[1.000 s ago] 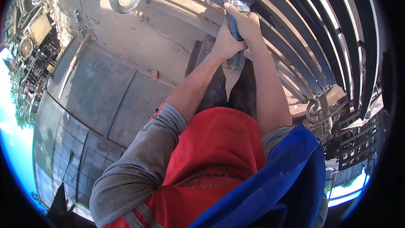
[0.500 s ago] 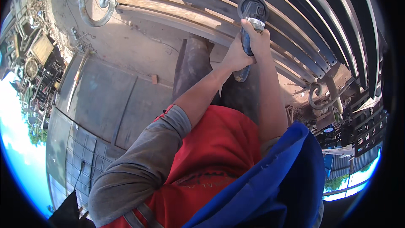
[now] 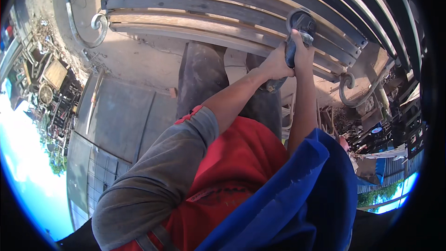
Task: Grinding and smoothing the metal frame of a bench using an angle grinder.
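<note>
I hold a dark angle grinder with both hands over a bench of long wooden slats. My left hand grips the grinder's body from the left. Wrapped around it from the right and above is my right hand. The grinder's round head rests against a slat toward the bench's right end. My grey sleeve and red shirt fill the lower picture, with blue cloth at the lower right.
Curled metal armrests stand at the bench's left end and right end. Sandy ground and dark flat sheets lie to the left. Scrap and clutter crowd the far left, and more clutter sits at the right.
The grinder and both hands have slid to the right along the bench slats, and my view has shifted so more of the bench's left end shows.
</note>
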`<state>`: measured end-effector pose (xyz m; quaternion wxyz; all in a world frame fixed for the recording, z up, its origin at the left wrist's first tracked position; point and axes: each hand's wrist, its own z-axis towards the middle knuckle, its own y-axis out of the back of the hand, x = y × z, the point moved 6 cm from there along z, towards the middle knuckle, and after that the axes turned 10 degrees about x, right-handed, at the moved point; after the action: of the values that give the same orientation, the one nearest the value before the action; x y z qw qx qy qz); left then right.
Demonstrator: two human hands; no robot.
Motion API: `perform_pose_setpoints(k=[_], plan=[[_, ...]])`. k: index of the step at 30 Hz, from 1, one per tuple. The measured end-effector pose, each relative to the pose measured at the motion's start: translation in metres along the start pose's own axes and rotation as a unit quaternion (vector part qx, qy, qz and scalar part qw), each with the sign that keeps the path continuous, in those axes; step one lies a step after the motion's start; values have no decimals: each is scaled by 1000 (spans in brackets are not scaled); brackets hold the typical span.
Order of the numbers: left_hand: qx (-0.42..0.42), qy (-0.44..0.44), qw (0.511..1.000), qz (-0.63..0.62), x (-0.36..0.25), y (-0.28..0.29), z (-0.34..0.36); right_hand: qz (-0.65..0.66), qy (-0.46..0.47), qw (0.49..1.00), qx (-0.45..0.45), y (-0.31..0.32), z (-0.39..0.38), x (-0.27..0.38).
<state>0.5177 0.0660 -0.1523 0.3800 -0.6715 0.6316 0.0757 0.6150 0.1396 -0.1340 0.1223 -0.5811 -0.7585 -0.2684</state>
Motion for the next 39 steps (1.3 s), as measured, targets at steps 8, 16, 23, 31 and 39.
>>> perform_pose_setpoints(k=[8,16,23,31,39], plan=[[96,75,967,222,-25,-57,50,325,-2,946,13,88,36,-76],[-15,38,954,298,-21,45,2,317,56,945,60,-38,23,-48],[-66,51,949,304,-20,160,-59,318,41,943,87,-167,3,-32],[-144,1,952,271,-32,273,-127,264,43,950,159,-300,-17,-12],[-221,-32,944,243,-29,381,-191,263,16,937,230,-426,-55,31]])
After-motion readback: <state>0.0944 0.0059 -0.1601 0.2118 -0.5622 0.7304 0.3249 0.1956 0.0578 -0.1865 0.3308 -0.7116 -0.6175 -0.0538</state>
